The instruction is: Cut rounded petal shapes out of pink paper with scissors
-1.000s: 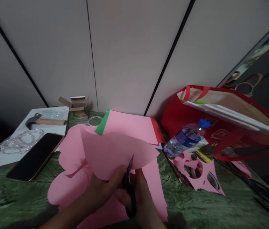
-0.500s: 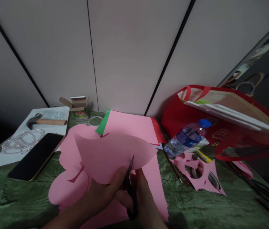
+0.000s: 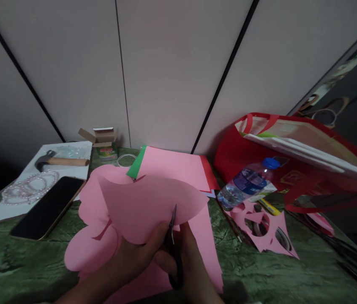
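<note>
A curved pink sheet of paper (image 3: pixel 146 200) is pinched in my left hand (image 3: pixel 137 255), the thumb on top near its lower edge. My right hand (image 3: pixel 189 264) is wrapped round the black handles of a pair of scissors (image 3: pixel 174 253). The blades point up and away from me and lie at the sheet's near edge, close to my left thumb. Below both hands are more pink sheets (image 3: pixel 208 249). Rounded pink paper pieces (image 3: pixel 91 249) lie to the left, partly under the held sheet.
At left are a phone (image 3: pixel 48 207), bead strings (image 3: pixel 29 188) and a hammer (image 3: pixel 67 161); a small opened box (image 3: pixel 106 147) stands behind. On the right are a water bottle (image 3: pixel 249 183), a red bag (image 3: pixel 229 156), and pink offcuts (image 3: pixel 275 240) over tape rolls. Coloured sheets (image 3: pixel 175 166) lie by the wall.
Almost nothing differs. The scissors have shifted very slightly in my right hand's grip; the held pink sheet and my left hand stay in place.
</note>
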### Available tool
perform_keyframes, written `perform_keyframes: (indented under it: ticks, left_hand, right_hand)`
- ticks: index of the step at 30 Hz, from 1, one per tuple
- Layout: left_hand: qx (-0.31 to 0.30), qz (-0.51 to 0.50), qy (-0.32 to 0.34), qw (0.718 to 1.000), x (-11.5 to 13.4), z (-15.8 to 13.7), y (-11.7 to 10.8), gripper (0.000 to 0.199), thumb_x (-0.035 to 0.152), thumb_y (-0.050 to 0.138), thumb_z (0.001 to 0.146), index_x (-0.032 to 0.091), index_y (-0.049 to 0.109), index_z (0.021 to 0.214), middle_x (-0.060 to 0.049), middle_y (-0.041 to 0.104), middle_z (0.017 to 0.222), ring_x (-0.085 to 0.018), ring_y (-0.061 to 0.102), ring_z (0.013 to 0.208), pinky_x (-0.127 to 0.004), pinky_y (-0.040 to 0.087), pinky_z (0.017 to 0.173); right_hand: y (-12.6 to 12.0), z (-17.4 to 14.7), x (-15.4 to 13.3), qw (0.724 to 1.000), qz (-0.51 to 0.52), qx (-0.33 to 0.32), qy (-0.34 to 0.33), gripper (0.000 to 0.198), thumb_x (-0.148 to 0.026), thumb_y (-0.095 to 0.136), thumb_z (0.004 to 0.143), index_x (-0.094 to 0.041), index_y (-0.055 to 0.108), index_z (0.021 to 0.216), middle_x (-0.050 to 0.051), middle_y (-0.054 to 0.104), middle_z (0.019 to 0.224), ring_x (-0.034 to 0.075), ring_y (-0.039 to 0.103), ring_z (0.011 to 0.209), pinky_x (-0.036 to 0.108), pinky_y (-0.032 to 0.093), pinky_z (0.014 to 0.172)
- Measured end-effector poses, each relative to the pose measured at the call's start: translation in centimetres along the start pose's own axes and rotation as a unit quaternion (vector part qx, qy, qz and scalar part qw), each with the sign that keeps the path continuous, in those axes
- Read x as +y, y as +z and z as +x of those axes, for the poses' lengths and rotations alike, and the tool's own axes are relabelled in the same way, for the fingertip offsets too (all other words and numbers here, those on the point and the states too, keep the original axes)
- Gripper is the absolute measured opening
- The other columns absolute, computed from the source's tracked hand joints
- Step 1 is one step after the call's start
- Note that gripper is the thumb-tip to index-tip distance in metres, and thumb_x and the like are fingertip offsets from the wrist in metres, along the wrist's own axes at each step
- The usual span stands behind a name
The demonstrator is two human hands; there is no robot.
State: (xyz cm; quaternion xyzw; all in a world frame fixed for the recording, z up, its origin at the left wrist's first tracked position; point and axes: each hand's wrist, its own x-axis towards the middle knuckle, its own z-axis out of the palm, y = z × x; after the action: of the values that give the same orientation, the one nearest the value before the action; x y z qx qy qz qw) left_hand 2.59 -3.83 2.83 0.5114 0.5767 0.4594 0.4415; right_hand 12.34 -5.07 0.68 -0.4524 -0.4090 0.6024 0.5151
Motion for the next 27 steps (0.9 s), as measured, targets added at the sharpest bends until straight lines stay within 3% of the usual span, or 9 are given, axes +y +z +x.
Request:
perform_keyframes:
  ticks: [5, 10, 20, 27]
  left_hand:
    - [-0.009, 0.009, 0.009, 1.000, 0.2, 0.1, -0.1, 0.019, 0.036, 0.052, 0.071, 0.024, 0.056, 0.057, 0.002, 0.068, 0.062, -0.019, 0.064, 0.065, -0.029, 0.052, 0.065]
    - [-0.011, 0.024, 0.029, 0.999, 0.6, 0.2, -0.3, 0.015, 0.034, 0.052, 0.070, 0.025, 0.059, 0.061, 0.001, 0.070, 0.061, -0.020, 0.065, 0.064, -0.030, 0.052, 0.065]
    - [0.005, 0.009, -0.002, 1.000, 1.3, 0.2, -0.4, 0.012, 0.032, 0.054, 0.066, 0.026, 0.059, 0.058, 0.004, 0.068, 0.057, -0.019, 0.063, 0.062, -0.029, 0.050, 0.061]
    - [-0.028, -0.013, -0.034, 0.999, 1.6, 0.1, -0.4, 0.019, 0.032, 0.052, 0.068, 0.025, 0.058, 0.051, 0.004, 0.063, 0.047, -0.017, 0.062, 0.053, -0.027, 0.050, 0.055]
  right_hand:
    - [-0.1, 0.0, 0.2, 1.000, 0.013, 0.003, 0.007, 0.084, -0.064, 0.073, 0.042, -0.024, 0.052, 0.113, 0.001, 0.061, 0.061, 0.020, 0.058, 0.055, 0.024, 0.041, 0.043]
    - [-0.2, 0.1, 0.5, 0.999, 0.008, 0.012, 0.030, 0.073, -0.057, 0.075, 0.047, -0.023, 0.056, 0.109, -0.004, 0.053, 0.048, 0.013, 0.048, 0.039, 0.021, 0.032, 0.035]
    - [-0.2, 0.2, 0.4, 0.998, 0.011, 0.034, 0.043, 0.071, -0.054, 0.077, 0.047, -0.021, 0.056, 0.105, -0.004, 0.052, 0.045, 0.011, 0.042, 0.035, 0.019, 0.025, 0.033]
    - [-0.2, 0.3, 0.5, 0.997, 0.000, 0.036, 0.063, 0.058, -0.057, 0.072, 0.053, -0.020, 0.060, 0.096, -0.007, 0.043, 0.039, 0.008, 0.033, 0.031, 0.019, 0.025, 0.032]
